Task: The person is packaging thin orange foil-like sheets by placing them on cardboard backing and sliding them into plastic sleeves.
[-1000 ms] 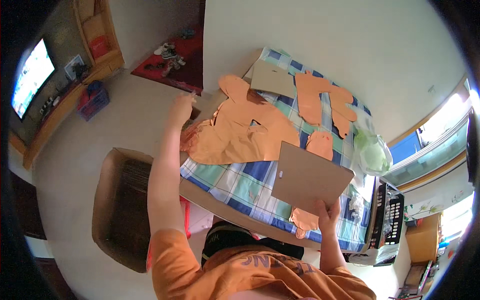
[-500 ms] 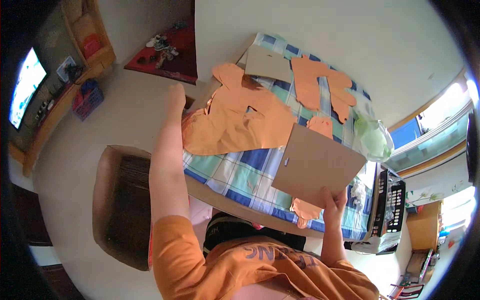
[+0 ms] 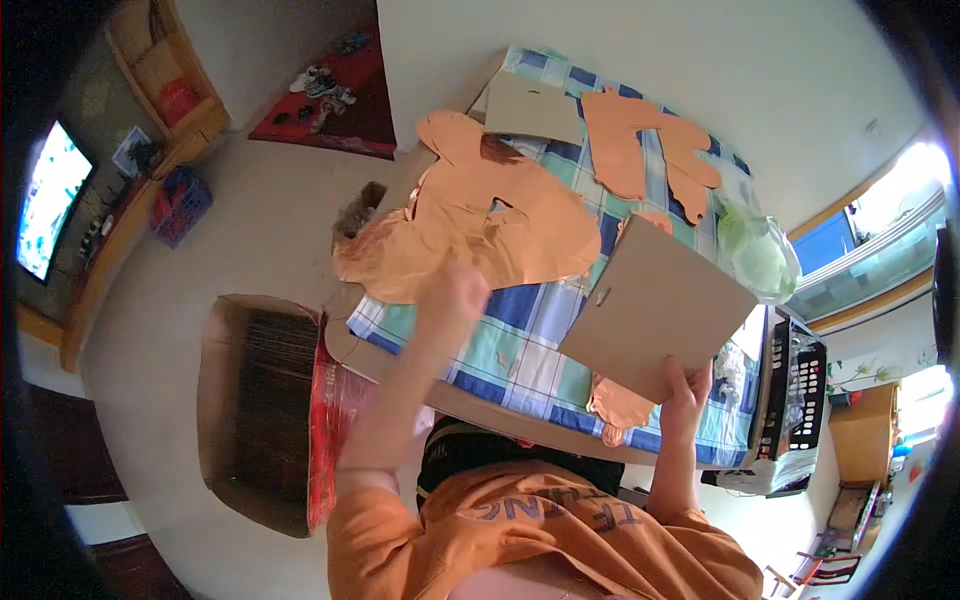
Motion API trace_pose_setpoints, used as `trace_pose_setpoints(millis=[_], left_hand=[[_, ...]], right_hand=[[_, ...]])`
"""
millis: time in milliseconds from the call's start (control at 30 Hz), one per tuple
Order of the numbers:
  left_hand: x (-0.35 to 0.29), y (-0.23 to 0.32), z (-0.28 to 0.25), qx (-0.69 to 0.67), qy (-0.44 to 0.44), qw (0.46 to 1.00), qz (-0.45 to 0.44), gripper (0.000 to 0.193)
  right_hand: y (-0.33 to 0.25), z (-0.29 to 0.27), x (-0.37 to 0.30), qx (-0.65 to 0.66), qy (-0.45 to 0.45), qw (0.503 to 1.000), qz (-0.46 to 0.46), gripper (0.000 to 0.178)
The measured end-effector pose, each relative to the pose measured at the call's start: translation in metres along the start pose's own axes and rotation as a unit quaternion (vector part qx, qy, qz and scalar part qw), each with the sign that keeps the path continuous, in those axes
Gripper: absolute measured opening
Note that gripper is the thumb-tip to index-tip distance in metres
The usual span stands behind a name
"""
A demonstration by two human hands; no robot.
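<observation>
Above the checked cloth (image 3: 500,345), toward its right near side, the right hand (image 3: 686,385) is holding up a flat grey-brown board (image 3: 655,305), its fingers closing on the near edge with the thumb lying over the upper face. The left hand (image 3: 458,292) is hovering blurred over, or just touching, the near edge of the large orange sheet (image 3: 540,235); its fingers are looking curled, but how far, and whether they are gripping anything, I cannot tell.

Judging by how things are lying, the work is looking partway along: the shaped orange pieces are already lying spread over the cloth, and another board (image 3: 533,110) is resting flat at the far end. The held board is not yet resting anywhere; what else is left is not showing.

Counting, I am seeing two boards, one in hand and one lying down. Besides the large creased sheet, whose layers I cannot separate, two long orange shapes (image 3: 612,150) are lying at the far side, possibly joined; one orange piece (image 3: 655,218) is peeking out behind the held board, and one small piece (image 3: 622,400) is lying at the near edge. One open cardboard box (image 3: 215,400) is standing on the floor, and one pale green bag (image 3: 758,258) is sitting at the right.
</observation>
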State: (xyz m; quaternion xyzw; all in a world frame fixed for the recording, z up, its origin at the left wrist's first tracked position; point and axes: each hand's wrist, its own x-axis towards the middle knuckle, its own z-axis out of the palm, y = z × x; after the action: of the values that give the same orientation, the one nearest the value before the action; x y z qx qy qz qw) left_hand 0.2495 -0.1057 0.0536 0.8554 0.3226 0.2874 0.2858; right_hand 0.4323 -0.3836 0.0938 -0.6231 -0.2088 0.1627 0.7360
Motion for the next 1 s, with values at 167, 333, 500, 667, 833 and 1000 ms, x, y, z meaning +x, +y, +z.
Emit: trace_pose_setpoints(millis=[167, 333, 500, 667, 833, 1000], left_hand=[[-0.085, 0.041, 0.042, 0.164, -0.137, 0.977, 0.014, 0.029], [-0.081, 0.053, 0.041, 0.189, -0.169, 0.967, -0.012, 0.027], [-0.076, 0.046, 0.046, 0.216, -0.188, 0.958, -0.002, 0.009], [-0.049, 0.003, 0.031, 0.192, -0.088, 0.977, 0.022, 0.004], [0.09, -0.026, -0.082, 0.052, 0.214, 0.972, -0.081, 0.015], [0.176, -0.148, -0.1, 0.383, 0.023, 0.914, -0.133, 0.016]], right_hand=[[-0.003, -0.012, 0.001, -0.004, 0.005, 1.0, -0.006, 0.045], [0.001, -0.019, 0.001, -0.006, 0.011, 1.0, -0.006, 0.046], [0.008, -0.028, 0.001, -0.012, 0.015, 1.0, 0.009, 0.047], [-0.003, -0.017, 0.003, 0.003, 0.037, 0.999, 0.007, 0.047], [-0.002, -0.034, 0.004, -0.004, 0.03, 1.0, -0.007, 0.047], [0.004, -0.019, -0.001, 0.025, 0.024, 0.999, 0.006, 0.042]])
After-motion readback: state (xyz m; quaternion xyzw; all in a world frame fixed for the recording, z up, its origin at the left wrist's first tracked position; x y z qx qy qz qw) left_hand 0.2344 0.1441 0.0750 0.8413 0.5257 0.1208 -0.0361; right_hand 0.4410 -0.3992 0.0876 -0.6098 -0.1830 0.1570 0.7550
